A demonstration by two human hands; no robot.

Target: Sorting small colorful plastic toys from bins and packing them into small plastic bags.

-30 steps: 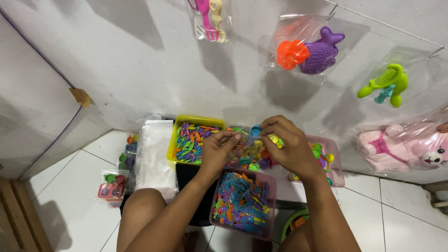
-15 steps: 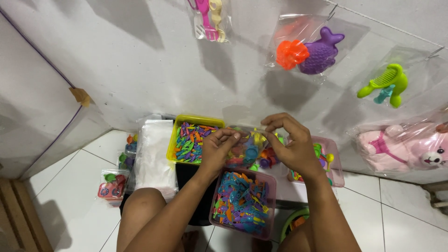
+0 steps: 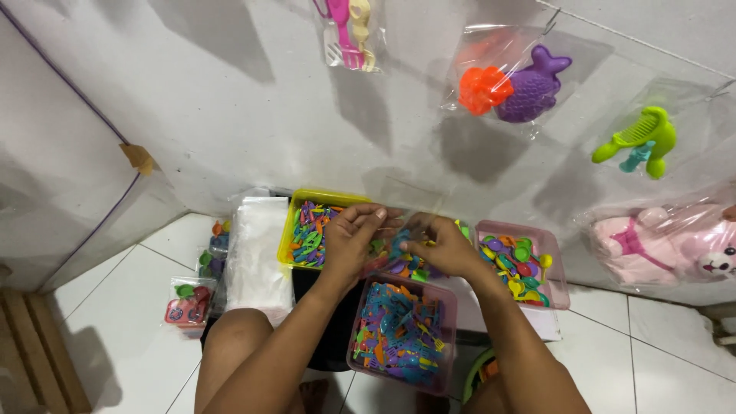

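**Both hands on a clear packet**

The left hand (image 3: 349, 244) and right hand (image 3: 441, 247) pinch a clear plastic packet (image 3: 402, 230) of small coloured toys between them. Below both hands sits a pink tray (image 3: 446, 307); a yellow tray (image 3: 322, 198) lies beside the left.

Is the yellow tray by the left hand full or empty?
Full: the yellow tray holds a heap of small coloured plastic pieces beside the left hand.

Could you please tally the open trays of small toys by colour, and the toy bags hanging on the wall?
Yellow tray: 1
Pink trays: 2
Hanging toy bags: 4
Total: 7
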